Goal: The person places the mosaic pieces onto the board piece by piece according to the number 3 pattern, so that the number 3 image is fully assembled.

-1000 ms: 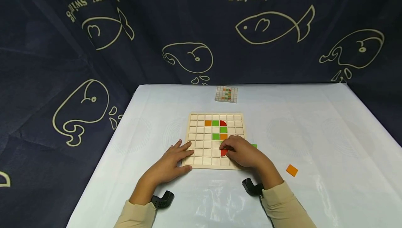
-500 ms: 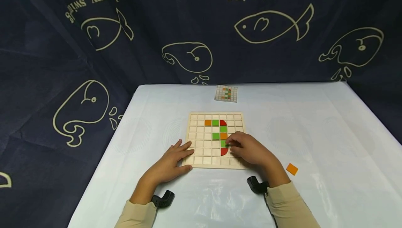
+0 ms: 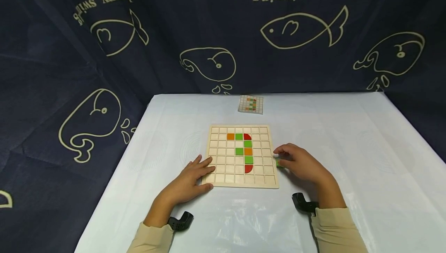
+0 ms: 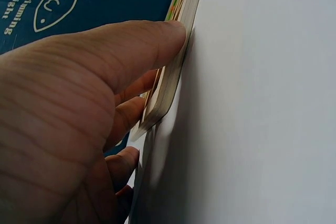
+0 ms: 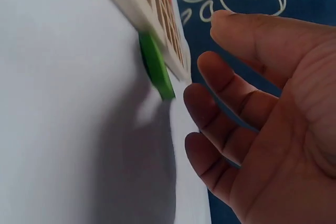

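Note:
A wooden grid board (image 3: 228,168) lies on the table. Set in its cells are several tiles: square green ones (image 3: 249,160), orange ones (image 3: 248,151) and two rounded red ones (image 3: 248,168). My left hand (image 3: 189,179) rests spread on the board's left edge, its thumb along the near corner in the left wrist view. My right hand (image 3: 301,162) hovers just right of the board, fingers loosely bent over a loose green tile (image 5: 156,66). The right wrist view has that tile beside the board's edge, apart from the fingers.
A small pattern card (image 3: 251,104) with a printed grid lies at the back of the white table (image 3: 331,125). A dark blue cloth (image 3: 244,32) with fish drawings hangs behind and to the left. Black wrist mounts (image 3: 180,221) sit below both hands.
My right hand has left the red and green tiles on the board and moved right, to the loose green tile. Its forearm now covers the loose orange tile. The left hand stays put.

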Demonstrator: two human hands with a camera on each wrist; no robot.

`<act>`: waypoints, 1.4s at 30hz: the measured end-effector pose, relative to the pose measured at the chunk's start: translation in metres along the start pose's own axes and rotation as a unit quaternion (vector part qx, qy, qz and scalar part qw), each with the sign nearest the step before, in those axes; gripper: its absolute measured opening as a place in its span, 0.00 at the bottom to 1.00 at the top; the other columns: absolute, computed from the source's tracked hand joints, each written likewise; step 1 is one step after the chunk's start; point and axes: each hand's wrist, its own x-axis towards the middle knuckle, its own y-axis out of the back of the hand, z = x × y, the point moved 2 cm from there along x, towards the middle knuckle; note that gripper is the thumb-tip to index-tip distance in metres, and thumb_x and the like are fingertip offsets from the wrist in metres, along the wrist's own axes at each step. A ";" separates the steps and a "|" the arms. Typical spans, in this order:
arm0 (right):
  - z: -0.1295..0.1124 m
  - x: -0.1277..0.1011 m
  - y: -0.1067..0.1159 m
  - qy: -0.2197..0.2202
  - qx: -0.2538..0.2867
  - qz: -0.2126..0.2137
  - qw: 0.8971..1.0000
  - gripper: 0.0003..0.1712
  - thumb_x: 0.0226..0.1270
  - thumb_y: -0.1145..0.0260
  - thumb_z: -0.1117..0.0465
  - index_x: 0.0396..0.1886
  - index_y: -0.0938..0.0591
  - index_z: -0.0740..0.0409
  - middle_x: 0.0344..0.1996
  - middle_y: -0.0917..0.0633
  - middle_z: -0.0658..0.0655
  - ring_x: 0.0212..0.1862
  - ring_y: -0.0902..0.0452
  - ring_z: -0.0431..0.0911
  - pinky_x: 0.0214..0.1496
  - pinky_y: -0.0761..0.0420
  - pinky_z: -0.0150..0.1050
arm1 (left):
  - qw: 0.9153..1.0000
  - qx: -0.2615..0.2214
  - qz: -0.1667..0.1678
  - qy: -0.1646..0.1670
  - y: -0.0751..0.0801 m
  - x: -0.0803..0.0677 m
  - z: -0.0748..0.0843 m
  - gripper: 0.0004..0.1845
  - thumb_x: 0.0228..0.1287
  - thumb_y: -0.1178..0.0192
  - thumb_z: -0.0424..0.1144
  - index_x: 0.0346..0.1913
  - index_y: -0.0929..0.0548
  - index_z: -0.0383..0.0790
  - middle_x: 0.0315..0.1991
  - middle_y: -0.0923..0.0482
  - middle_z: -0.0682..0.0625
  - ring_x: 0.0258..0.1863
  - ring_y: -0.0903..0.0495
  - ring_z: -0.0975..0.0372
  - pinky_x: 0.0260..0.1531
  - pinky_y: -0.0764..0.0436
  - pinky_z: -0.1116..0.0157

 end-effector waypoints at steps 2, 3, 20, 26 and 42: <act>0.004 -0.002 0.002 -0.011 -0.005 0.003 1.000 0.14 0.66 0.33 0.66 0.51 0.19 0.60 0.48 0.18 0.56 0.49 0.24 0.52 0.55 0.25 0.53 | 1.000 -0.001 0.000 0.001 0.000 0.000 0.000 0.30 0.66 0.34 0.44 0.68 0.25 0.37 0.75 0.41 0.44 0.77 0.55 0.44 0.71 0.53 0.40; 0.006 -0.003 0.003 -0.016 -0.007 0.004 1.000 0.14 0.66 0.33 0.65 0.51 0.18 0.60 0.49 0.18 0.57 0.50 0.24 0.52 0.56 0.26 0.54 | 1.000 -0.001 0.001 0.001 0.000 0.000 0.000 0.30 0.66 0.34 0.44 0.68 0.25 0.37 0.75 0.41 0.44 0.77 0.55 0.44 0.71 0.53 0.39; 0.019 -0.006 -0.004 0.001 -0.012 -0.012 1.000 0.15 0.60 0.31 0.69 0.48 0.17 0.61 0.49 0.18 0.58 0.56 0.26 0.56 0.62 0.30 0.57 | 1.000 0.004 -0.001 0.004 -0.001 0.000 0.000 0.30 0.66 0.34 0.45 0.68 0.25 0.38 0.75 0.41 0.46 0.77 0.55 0.44 0.71 0.53 0.39; 0.015 -0.006 -0.005 0.012 -0.027 -0.014 0.999 0.16 0.59 0.32 0.71 0.48 0.17 0.61 0.49 0.18 0.58 0.55 0.27 0.56 0.60 0.30 0.57 | 1.000 0.006 0.000 0.006 0.000 0.000 0.000 0.30 0.65 0.34 0.45 0.68 0.25 0.38 0.75 0.41 0.46 0.77 0.54 0.44 0.71 0.52 0.39; 0.016 -0.007 -0.005 0.018 -0.019 -0.007 1.000 0.14 0.60 0.33 0.72 0.46 0.17 0.61 0.48 0.18 0.58 0.55 0.26 0.56 0.61 0.30 0.57 | 1.000 0.007 0.001 0.003 0.000 0.000 0.001 0.29 0.65 0.34 0.44 0.67 0.24 0.37 0.75 0.41 0.45 0.76 0.54 0.43 0.70 0.52 0.38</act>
